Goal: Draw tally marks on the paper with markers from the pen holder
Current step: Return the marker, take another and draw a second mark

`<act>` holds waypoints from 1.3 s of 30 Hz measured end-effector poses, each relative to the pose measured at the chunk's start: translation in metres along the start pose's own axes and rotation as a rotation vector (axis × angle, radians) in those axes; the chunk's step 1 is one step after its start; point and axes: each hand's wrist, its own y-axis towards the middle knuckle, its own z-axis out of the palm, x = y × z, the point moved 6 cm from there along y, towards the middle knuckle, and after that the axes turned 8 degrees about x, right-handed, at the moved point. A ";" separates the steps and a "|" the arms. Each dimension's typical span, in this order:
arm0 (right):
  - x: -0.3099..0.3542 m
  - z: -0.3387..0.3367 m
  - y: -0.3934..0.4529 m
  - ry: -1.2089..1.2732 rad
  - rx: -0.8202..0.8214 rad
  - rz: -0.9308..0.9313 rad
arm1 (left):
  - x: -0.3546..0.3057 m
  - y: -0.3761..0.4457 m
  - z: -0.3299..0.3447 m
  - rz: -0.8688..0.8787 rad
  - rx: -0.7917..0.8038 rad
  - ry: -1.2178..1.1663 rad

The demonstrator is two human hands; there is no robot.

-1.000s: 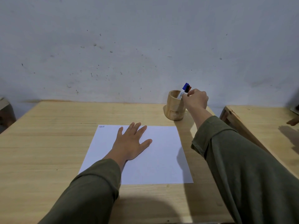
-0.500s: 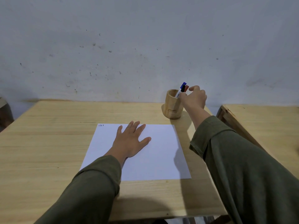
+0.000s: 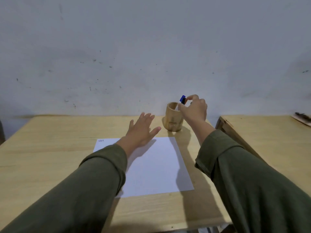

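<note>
A white sheet of paper (image 3: 156, 165) lies on the wooden table (image 3: 50, 148), with a few small black tally marks (image 3: 100, 140) in its far left corner. Behind the paper's far right corner stands a round wooden pen holder (image 3: 173, 120). A marker with a blue cap (image 3: 182, 98) sticks out of it. My right hand (image 3: 195, 110) is over the holder's right rim, thumb and forefinger pinched on that marker. My left hand (image 3: 141, 130) hovers open, fingers spread, above the paper's far edge, just left of the holder.
A grey scuffed wall rises right behind the table. A second wooden table (image 3: 269, 140) stands to the right across a narrow gap, with a dark object (image 3: 302, 115) at its far right edge. The near table edge runs along the bottom.
My left hand has lifted off the paper and moved forward and right, close to the holder. My right hand has stayed at the holder; the red marker tip is now hidden.
</note>
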 end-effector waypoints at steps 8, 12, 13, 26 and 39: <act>0.003 -0.009 0.044 -0.138 0.103 -0.023 | -0.038 0.075 -0.032 0.113 0.072 0.080; 0.004 0.004 0.060 -0.242 0.210 -0.012 | -0.036 0.092 -0.022 0.132 0.128 0.093; 0.004 0.008 0.062 -0.257 0.223 -0.007 | -0.035 0.094 -0.018 0.139 0.140 0.092; 0.007 0.027 0.075 -0.259 0.141 -0.042 | -0.029 0.098 -0.007 0.160 0.117 0.036; 0.063 -0.029 0.060 0.212 0.009 -0.130 | -0.013 0.052 -0.031 0.066 0.084 0.043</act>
